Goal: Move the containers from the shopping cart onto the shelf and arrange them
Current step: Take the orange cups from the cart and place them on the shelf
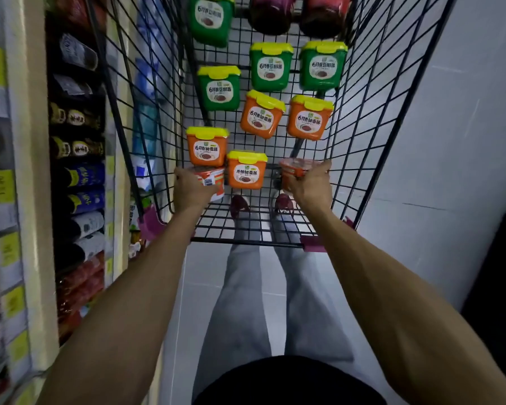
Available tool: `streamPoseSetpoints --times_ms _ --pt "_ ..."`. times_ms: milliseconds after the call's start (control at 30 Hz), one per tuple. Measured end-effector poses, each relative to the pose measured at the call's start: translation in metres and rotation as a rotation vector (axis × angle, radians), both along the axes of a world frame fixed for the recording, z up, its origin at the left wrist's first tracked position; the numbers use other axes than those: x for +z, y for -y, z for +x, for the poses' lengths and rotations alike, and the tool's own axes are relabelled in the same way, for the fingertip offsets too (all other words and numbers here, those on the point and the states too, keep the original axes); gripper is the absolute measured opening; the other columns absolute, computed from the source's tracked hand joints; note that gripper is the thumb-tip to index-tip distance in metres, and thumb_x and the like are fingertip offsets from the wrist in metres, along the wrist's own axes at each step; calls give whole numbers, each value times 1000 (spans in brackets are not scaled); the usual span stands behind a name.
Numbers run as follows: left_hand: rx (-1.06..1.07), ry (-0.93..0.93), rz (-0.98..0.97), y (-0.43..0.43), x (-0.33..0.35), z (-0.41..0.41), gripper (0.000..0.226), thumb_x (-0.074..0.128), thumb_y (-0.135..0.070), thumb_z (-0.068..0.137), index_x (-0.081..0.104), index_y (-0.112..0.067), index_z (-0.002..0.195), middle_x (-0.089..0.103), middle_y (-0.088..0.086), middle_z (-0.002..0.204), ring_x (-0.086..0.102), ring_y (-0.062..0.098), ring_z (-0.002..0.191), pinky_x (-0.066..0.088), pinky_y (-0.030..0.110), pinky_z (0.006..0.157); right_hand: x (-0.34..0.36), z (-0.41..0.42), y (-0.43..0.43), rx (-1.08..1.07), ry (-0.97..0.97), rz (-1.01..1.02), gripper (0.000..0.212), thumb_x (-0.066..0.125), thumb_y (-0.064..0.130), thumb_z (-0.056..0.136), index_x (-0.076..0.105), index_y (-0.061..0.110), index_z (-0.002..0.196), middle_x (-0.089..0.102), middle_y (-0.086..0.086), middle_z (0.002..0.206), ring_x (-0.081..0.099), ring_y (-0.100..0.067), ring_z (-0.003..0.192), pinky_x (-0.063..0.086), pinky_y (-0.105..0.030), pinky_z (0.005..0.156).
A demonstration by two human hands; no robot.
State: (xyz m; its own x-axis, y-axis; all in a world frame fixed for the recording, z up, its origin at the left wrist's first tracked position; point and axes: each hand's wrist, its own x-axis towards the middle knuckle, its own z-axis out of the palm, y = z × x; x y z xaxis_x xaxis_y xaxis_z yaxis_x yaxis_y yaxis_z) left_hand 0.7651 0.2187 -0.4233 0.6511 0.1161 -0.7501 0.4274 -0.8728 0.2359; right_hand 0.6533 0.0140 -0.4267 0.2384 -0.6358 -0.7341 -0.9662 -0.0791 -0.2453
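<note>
At far left, a shelf (pixel 38 200) packed with dark bottles (pixel 79 173) lying in rows, with yellow price tags along the rails. Just beside it, the black wire shopping cart (pixel 392 97), seen from above.

On the cart floor, yellow-lidded containers lying on their backs, labels up, lids pointing away from the person. Four green containers (pixel 219 89) towards the far end; four orange containers (pixel 207 147) nearer, one of them tilted slightly. A fifth orange one with a different label (pixel 247 171) between the two hands. Past the green ones, two dark jars (pixel 270 13) at the top edge.

At the near left of the cart floor, left hand (pixel 189 191), fingers curled round a round white-and-red tub (pixel 214 179); lies on its side, barcode showing, touching the nearest orange container. Cannot tell which way its lid faces.

At the near right, right hand (pixel 311 185), fingers and thumb clasped round a red tub (pixel 297 168), its rim turned up and away.

Below, through the wire, red shoes (pixel 240 206) and grey trousers (pixel 246 287). To the right, pale floor tiles (pixel 450 141).
</note>
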Motion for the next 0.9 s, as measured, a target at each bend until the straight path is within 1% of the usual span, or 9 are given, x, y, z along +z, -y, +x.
streamPoseSetpoints --times_ms 67,167,300,367,467,600,733,800,900 --pt "69 7 2 4 -7 -2 85 90 -19 69 34 -3 131 56 16 135 57 34 121 46 36 90 -5 -3 -7 -58 10 -20 96 81 39 79 20 10 147 53 -17 134 59 -35 117 53 -52 95" --pt "85 6 -13 4 -20 -3 86 89 -17 69 31 -4 132 55 14 138 51 31 125 42 34 92 -14 -6 -9 -53 -1 -42 102 84 33 77 16 8 149 48 -21 138 56 -39 122 53 -54 96" --pt "61 15 -5 3 -30 -1 94 91 -20 68 30 -5 139 50 15 143 49 34 130 43 44 103 -30 -12 -5 -21 -2 -51 110 87 30 74 13 9 152 46 -20 140 54 -38 124 50 -54 99" --pt "55 28 15 2 -31 0 95 92 -24 67 32 -6 139 51 16 141 51 35 128 45 47 103 -33 -12 -3 -49 18 -55 111 89 28 70 15 11 151 48 -18 138 55 -36 123 51 -53 99" --pt "59 39 28 1 -28 1 92 93 -27 63 36 -9 132 56 14 136 58 34 122 50 47 97 -28 -10 -2 -38 7 -74 102 91 25 68 25 9 144 51 -16 135 58 -34 119 53 -47 96" --pt "70 71 48 3 -8 0 89 93 -28 63 38 -8 130 57 15 133 60 34 117 52 46 93 -10 -10 -6 26 1 -122 98 92 24 66 29 8 139 53 -17 130 59 -34 116 55 -48 93" --pt "55 106 24 1 27 1 90 94 -27 59 41 -5 128 61 17 125 63 37 110 55 46 88 24 -12 -13 81 72 -125 93 93 31 63 32 13 131 56 -12 124 63 -30 107 59 -47 84" --pt "45 121 -4 3 49 1 88 93 -26 62 42 -3 129 62 19 123 64 38 108 54 45 84 47 -7 -14 139 109 -149 97 94 33 61 32 14 133 57 -12 125 64 -30 107 59 -49 83" --pt "57 173 -70 9 85 1 88 93 -26 63 40 -2 130 61 20 124 63 38 111 54 45 86 85 6 -9 214 180 -171 98 92 35 62 31 13 136 59 -11 123 65 -29 104 58 -48 85"
